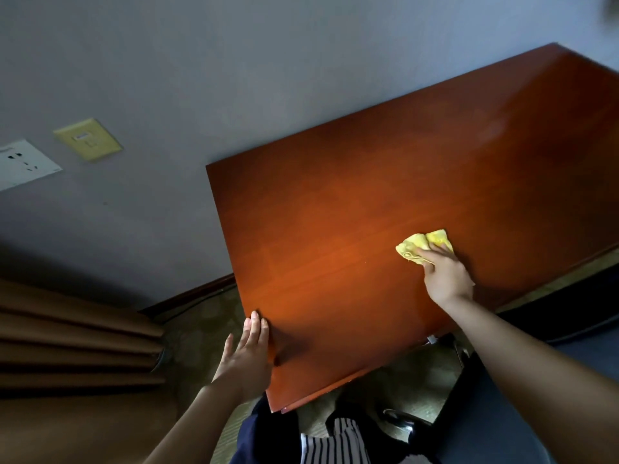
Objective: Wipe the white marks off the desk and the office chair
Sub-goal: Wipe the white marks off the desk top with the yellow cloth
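Note:
A reddish-brown wooden desk (385,202) fills the middle of the head view, seen tilted. A crumpled yellow cloth (420,244) lies on its top near the front edge. My right hand (445,272) presses flat on the cloth, fingers spread over its near side. My left hand (249,346) rests with straight fingers on the desk's near left corner. A faint whitish smear (495,128) shows on the far right of the desktop. The blue office chair (536,380) sits at the lower right, partly behind my right forearm.
A grey wall (167,78) runs behind the desk, carrying a white socket plate (23,164) and a yellowish plate (87,139). Brown curtain folds (67,336) hang at the left. Patterned carpet (418,373) and the chair's metal base (405,418) lie below the desk.

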Demonstrator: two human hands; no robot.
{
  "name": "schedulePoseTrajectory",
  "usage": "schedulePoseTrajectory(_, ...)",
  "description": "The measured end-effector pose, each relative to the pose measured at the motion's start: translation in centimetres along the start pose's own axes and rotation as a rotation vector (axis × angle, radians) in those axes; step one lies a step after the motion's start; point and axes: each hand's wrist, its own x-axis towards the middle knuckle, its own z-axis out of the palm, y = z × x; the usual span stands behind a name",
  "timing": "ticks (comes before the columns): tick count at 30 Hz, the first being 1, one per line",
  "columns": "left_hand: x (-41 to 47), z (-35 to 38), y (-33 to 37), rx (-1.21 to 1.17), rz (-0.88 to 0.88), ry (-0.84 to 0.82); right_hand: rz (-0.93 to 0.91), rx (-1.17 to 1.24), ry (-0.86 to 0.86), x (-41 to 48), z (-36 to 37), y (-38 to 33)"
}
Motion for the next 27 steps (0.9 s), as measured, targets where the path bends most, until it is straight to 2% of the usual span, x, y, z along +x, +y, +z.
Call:
schedulePoseTrajectory(2, -0.1, 0.0, -0.6, -0.030, 0.021, 0.007, 0.011, -0.022, 0.039, -0.7, 1.2, -1.5)
schedulePoseTrajectory(5, -0.1, -0.9, -1.8, -0.060, 0.057, 0.020, -0.103, -0.066, 0.028, -3.4, 3.5, -4.5)
schedulePoseTrajectory(13, 0.0, -2.2, -4.0, -0.102, 0.089, 0.017, -0.721, 0.036, -0.100, -14.1, 8.8, -11.9)
schedulePoseTrajectory(18, -0.2, -2.6, -3.7, -0.138, 0.066, 0.038, -1.183, 0.014, -0.202, -16.4, 9.6, -9.0)
schedulePoseTrajectory(21, -0.5, -2.4, -3.3, -0.175, 0.047, 0.052, -1.389, -0.041, -0.289, -15.2, 8.1, -5.9)
schedulePoseTrajectory(23, -0.6, -2.4, -3.1, -0.203, 0.028, 0.062, -1.442, -0.085, -0.359, -13.9, 6.5, -3.9)
schedulePoseTrajectory(27, -0.6, -2.3, -2.9, -0.237, 0.017, 0.059, -1.357, -0.053, -0.398, -10.9, 2.9, -0.5)
